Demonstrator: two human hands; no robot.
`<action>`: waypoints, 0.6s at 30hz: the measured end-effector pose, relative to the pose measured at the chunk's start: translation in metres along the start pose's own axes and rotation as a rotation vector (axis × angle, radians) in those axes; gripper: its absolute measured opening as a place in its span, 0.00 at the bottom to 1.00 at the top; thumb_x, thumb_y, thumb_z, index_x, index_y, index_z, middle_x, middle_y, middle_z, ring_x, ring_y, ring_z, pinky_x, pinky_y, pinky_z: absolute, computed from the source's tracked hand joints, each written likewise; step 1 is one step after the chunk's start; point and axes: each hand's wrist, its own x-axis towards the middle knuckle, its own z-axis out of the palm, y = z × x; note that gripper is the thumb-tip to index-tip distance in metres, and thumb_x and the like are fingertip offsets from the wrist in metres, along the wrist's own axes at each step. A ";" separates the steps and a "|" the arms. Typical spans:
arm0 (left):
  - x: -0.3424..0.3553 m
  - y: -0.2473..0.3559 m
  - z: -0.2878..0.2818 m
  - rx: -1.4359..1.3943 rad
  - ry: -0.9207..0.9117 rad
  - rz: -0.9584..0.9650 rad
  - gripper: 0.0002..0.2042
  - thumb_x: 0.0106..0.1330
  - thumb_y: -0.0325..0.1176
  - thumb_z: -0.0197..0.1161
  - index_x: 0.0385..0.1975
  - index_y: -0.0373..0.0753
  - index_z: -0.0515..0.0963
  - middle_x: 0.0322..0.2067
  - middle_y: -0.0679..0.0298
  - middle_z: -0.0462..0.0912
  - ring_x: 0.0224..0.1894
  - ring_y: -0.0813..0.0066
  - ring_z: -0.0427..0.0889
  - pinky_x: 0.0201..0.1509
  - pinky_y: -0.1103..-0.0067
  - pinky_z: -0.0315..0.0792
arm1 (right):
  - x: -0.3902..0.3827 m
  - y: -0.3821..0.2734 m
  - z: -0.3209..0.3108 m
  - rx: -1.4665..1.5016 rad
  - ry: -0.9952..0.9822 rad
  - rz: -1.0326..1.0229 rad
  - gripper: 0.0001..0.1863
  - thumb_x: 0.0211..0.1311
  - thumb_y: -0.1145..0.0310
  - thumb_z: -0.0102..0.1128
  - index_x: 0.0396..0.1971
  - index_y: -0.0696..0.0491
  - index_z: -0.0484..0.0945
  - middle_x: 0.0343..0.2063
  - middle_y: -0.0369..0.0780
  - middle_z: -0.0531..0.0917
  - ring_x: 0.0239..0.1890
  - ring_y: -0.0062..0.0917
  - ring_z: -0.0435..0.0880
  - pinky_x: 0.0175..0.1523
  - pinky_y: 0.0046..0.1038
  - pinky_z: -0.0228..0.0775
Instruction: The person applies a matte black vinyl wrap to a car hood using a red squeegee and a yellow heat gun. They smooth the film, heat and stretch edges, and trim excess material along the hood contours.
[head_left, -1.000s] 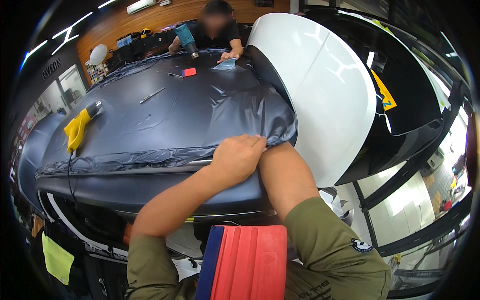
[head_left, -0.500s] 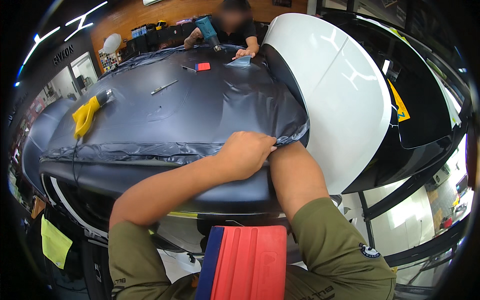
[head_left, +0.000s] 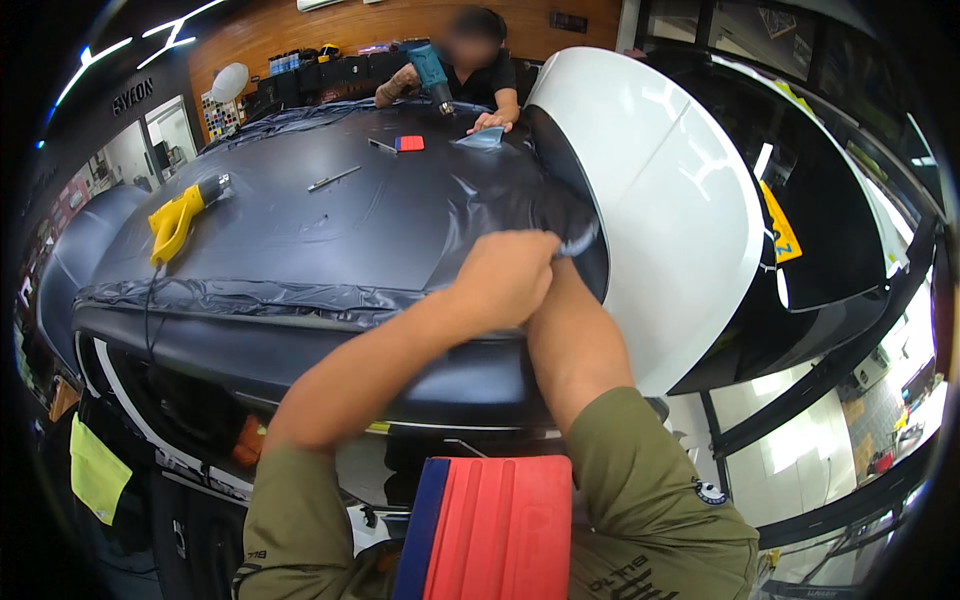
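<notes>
A dark satin wrap film (head_left: 300, 235) covers the car panel, wrinkled toward its right corner and bunched along the near edge. My left hand (head_left: 507, 275) is closed on the gathered film at that corner, which lifts in folds. Beside it, my right arm reaches to the same folds; my right hand (head_left: 566, 266) is largely hidden behind the left one, fingers out of sight. A large red squeegee (head_left: 505, 530) with a dark blue edge appears close up at the bottom; what supports it does not show.
A yellow heat gun (head_left: 180, 218) with a cord lies on the film at left. A knife-like pen tool (head_left: 334, 178) and small red squeegee (head_left: 409, 143) lie farther back. Across the panel, a co-worker holds a teal heat gun (head_left: 428, 75) and a light blue sheet. A raised white panel (head_left: 665, 190) borders the right.
Both my hands have moved slightly away from me and up with the film corner, lifting its folds. The co-worker's heat gun has shifted slightly right and down in view.
</notes>
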 end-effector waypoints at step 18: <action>-0.021 0.013 0.033 0.116 0.091 0.110 0.13 0.55 0.25 0.59 0.41 0.32 0.81 0.32 0.57 0.84 0.35 0.56 0.83 0.39 0.64 0.78 | -0.073 0.041 -0.143 -0.167 0.091 0.076 0.21 0.64 0.69 0.45 0.56 0.57 0.72 0.55 0.54 0.76 0.55 0.43 0.76 0.64 0.41 0.69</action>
